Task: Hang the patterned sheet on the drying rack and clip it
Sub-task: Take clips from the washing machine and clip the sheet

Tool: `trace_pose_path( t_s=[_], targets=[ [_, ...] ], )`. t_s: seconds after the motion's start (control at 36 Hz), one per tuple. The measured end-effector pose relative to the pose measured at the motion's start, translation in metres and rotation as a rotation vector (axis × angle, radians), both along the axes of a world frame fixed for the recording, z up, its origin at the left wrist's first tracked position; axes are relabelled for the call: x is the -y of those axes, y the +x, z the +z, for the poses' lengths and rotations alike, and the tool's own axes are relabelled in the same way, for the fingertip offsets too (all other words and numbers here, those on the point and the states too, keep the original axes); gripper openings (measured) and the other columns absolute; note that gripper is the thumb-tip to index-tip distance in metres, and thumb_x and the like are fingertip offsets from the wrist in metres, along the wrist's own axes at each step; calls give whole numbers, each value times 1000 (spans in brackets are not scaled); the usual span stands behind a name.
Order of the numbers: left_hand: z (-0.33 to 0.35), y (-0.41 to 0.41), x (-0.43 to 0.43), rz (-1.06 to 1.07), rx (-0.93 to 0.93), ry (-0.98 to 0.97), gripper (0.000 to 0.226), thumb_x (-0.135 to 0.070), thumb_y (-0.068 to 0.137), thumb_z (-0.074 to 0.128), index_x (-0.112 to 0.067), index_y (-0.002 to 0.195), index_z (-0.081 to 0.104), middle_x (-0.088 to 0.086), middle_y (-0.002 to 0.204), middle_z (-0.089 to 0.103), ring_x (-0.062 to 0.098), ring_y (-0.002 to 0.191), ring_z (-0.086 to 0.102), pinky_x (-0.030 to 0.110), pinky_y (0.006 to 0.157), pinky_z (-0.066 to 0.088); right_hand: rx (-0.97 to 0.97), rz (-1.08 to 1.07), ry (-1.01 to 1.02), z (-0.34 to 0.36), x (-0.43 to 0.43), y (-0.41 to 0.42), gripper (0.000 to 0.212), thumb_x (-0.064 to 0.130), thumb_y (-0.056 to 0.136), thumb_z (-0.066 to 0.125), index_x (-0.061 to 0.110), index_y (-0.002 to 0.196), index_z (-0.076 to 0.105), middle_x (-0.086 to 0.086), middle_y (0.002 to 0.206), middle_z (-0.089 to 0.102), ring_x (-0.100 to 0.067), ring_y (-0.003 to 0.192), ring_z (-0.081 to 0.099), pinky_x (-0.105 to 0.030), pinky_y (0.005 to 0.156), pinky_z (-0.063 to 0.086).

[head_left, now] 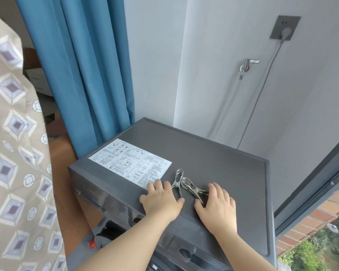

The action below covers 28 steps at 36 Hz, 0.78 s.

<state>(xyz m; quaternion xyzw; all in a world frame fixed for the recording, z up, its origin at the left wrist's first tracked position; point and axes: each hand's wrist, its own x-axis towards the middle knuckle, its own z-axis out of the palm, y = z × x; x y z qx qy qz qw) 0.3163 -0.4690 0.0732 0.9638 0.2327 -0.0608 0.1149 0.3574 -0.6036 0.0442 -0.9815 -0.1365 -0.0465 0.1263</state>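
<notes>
Both hands were down on the dark grey washing machine top (213, 157). The left hand (160, 201) lay flat, fingers straight and spread, holding nothing, fingertips at the edge of the white instruction sticker (129, 159). Just right of it lay a shiny metal clothes clip (177, 182). A second metal clip (193, 187) ran under the right hand (216, 205), whose fingers covered its handle end. Gripped or merely touched, I couldn't tell. The beige diamond-patterned sheet (14, 153) hung well left of the left hand, beside a blue curtain (86, 75).
</notes>
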Motion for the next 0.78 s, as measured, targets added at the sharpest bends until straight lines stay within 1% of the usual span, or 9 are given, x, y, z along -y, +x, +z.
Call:
trace_pose_path(
  t_s=[0.11, 0.17, 0.22, 0.31, 0.36, 0.44, 0.53, 0.67, 0.78],
  targets=[
    [3, 0, -4, 26, 6, -45, 47, -46, 90, 40, -21, 128, 35, 1, 132, 33, 22, 122, 27, 34, 83, 37, 33, 2, -14, 0, 2, 0, 40, 44, 90, 41, 22, 122, 51, 7, 139, 43, -17, 130, 34, -30, 103, 24],
    [4, 2, -5, 46, -3, -88, 54, -49, 84, 45, -20, 128, 35, 0, 131, 33, 22, 122, 27, 35, 82, 36, 30, -2, 9, -1, 0, -2, 35, 41, 86, 45, 21, 111, 61, 5, 124, 56, -22, 119, 46, -33, 96, 32],
    [6, 4, -5, 62, -18, -122, 68, -60, 78, 47, -22, 132, 32, -1, 134, 32, 22, 125, 25, 36, 84, 36, 56, -6, 49, -1, -1, -3, 32, 40, 74, 50, 20, 91, 68, 2, 101, 67, -27, 97, 60, -36, 82, 44],
    [7, 5, -2, 72, -39, -125, 75, -70, 77, 43, -28, 138, 27, 0, 138, 29, 23, 128, 23, 39, 85, 36, 90, -2, 24, 3, -1, -6, 33, 44, 70, 45, 22, 77, 69, 3, 84, 68, -26, 78, 63, -33, 68, 49],
    [7, 5, 0, 67, -38, -85, 65, -66, 83, 39, -32, 137, 29, 0, 138, 28, 24, 126, 24, 39, 84, 37, 79, -10, 15, 4, 0, -7, 36, 46, 78, 43, 26, 94, 67, 5, 101, 65, -24, 96, 59, -35, 80, 45],
    [7, 6, 4, 71, -34, -72, 51, -54, 88, 39, -33, 134, 32, 0, 136, 29, 25, 122, 25, 39, 81, 36, 18, -13, -4, 1, 1, -2, 47, 52, 87, 42, 26, 126, 47, 9, 132, 46, -17, 127, 35, -31, 101, 25],
    [8, 7, 3, 91, -31, -103, 48, -46, 86, 42, -28, 130, 34, -1, 132, 31, 24, 121, 26, 39, 80, 36, 5, -38, -16, 2, 1, -1, 49, 53, 87, 41, 22, 124, 45, 9, 136, 41, -16, 130, 30, -30, 102, 22],
    [6, 8, 0, 89, -16, -114, 58, -58, 83, 45, -29, 132, 33, -2, 134, 31, 25, 123, 25, 38, 78, 34, 0, -56, -15, 1, 1, -1, 46, 52, 86, 41, 21, 119, 49, 10, 135, 43, -15, 131, 32, -30, 104, 22],
    [6, 10, -3, 98, -6, -118, 49, -52, 90, 44, -30, 133, 34, -3, 136, 31, 26, 124, 26, 39, 84, 39, 14, -61, 15, 1, 2, -3, 46, 48, 88, 39, 15, 117, 54, 5, 134, 50, -18, 131, 37, -31, 105, 25]
  ],
)
